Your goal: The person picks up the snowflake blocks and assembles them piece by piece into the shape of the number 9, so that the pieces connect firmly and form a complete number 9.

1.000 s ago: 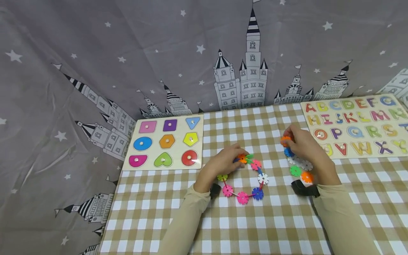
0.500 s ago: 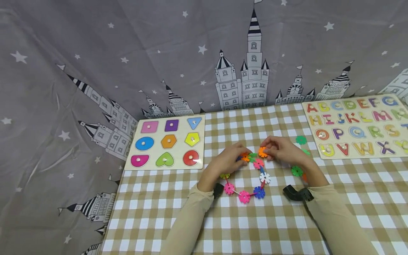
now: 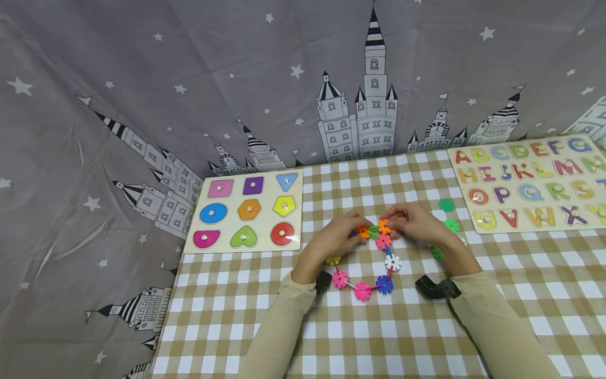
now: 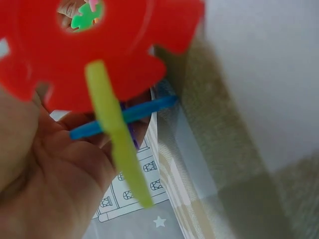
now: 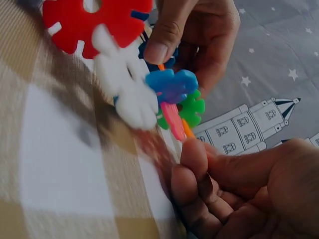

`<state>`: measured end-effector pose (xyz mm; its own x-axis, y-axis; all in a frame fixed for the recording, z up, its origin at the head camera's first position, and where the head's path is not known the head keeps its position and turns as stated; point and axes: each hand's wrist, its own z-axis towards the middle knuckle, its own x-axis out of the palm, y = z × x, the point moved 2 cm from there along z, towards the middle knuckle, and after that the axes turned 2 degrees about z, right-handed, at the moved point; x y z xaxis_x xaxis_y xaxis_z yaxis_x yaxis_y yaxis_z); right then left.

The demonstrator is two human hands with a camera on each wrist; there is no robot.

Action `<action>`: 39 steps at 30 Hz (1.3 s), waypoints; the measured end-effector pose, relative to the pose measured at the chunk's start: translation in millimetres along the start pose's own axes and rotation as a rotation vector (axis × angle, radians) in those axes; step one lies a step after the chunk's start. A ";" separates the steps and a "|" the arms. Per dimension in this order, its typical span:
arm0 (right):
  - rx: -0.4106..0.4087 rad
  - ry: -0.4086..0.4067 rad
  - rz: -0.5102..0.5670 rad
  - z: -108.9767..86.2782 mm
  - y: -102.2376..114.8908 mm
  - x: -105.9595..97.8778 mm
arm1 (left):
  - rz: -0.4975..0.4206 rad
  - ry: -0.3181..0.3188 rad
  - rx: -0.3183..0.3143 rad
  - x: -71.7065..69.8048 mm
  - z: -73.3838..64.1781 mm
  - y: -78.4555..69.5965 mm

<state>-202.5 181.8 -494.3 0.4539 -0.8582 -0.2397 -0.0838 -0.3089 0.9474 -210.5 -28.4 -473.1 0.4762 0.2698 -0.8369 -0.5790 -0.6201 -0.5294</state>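
A chain of notched plastic discs (snowflake building discs), joined edge to edge, curves across the checked cloth in the head view, with a pink disc (image 3: 362, 291) at its near side. My left hand (image 3: 331, 236) holds its far left part, around an orange disc (image 3: 363, 232) and a blue one. My right hand (image 3: 414, 223) pinches another orange disc (image 3: 384, 226) against a green disc (image 3: 373, 231) of the chain. In the right wrist view the green disc (image 5: 195, 107) meets the orange edge at my fingertips. A red disc (image 4: 124, 55) fills much of the left wrist view.
Loose green discs (image 3: 446, 205) lie beside my right forearm, partly hidden by it. A shape puzzle board (image 3: 222, 210) is at the left, an alphabet puzzle board (image 3: 516, 181) at the right. Behind the table hangs a grey castle-print curtain (image 3: 236, 79).
My right hand has carried the orange disc leftward from the loose discs to the chain's green disc, where it now touches. My left hand has kept its hold on the chain.
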 end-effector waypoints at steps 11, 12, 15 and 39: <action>0.019 -0.020 0.046 1.5 4.7 4.6 | 0.064 -0.003 0.068 -3.4 1.4 -4.8; 0.018 -0.022 0.048 1.6 5.1 5.1 | 0.070 -0.005 0.076 -3.6 1.6 -5.6; 0.024 -0.034 0.032 1.8 5.5 6.1 | 0.089 -0.009 0.089 -4.0 2.0 -7.2; 0.124 -0.231 -0.659 -44.2 1.1 -85.9 | 0.040 -0.002 -0.067 -14.3 -1.8 3.7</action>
<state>-202.4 273.3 -463.2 0.2462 -0.5369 -0.8069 0.0371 -0.8267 0.5614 -218.2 -35.9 -462.9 0.4524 0.2449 -0.8576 -0.5519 -0.6784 -0.4849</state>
